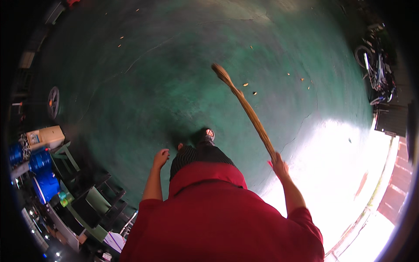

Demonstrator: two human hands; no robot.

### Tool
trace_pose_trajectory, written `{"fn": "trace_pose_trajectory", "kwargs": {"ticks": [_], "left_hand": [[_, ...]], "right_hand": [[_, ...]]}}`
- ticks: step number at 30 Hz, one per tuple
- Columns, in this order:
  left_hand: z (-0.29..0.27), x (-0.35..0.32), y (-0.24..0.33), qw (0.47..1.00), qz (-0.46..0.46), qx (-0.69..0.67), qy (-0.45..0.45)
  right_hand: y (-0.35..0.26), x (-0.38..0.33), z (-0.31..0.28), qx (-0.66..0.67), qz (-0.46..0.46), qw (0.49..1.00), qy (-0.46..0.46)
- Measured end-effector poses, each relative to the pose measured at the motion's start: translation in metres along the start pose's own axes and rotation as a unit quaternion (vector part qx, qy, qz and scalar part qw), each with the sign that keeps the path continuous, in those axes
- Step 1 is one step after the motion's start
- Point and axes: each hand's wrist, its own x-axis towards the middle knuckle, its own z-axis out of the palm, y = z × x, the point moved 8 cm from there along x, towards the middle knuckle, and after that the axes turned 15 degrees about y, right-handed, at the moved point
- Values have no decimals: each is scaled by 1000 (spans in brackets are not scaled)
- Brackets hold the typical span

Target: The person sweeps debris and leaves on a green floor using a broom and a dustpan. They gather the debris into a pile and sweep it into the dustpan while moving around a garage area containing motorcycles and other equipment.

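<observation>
Motorcycle [379, 74] over on the person's [218, 214] right, wheel [53, 103] across to the left, scraps [245, 84] on the floor [148, 96] ahead, stick [254, 118] in the right hand [280, 167]

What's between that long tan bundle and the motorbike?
The head view shows small yellowish scraps scattered on green floor between the tan bundle in the right hand and the motorbike.

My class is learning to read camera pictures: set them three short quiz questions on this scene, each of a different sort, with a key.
1. Which hand holds the broom?
2. True or false: the motorbike is at the left side of the picture.
3. What colour is the floor around the feet? A) white B) green C) yellow

Key:
1. The right hand.
2. False; the motorbike is at the right side.
3. B
</observation>
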Motion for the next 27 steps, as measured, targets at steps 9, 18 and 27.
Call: {"fn": "trace_pose_trajectory", "kwargs": {"ticks": [9, 18, 27], "left_hand": [[50, 98, 141, 979, 83, 166, -80], [84, 205, 230, 938, 176, 254, -158], [-12, 320, 382, 961, 35, 257, -94]], "right_hand": [[54, -236, 88, 332, 478, 810, -73], [-74, 1, 104, 593, 596, 515, -169], [-299, 265, 4, 650, 326, 665, -171]]}}
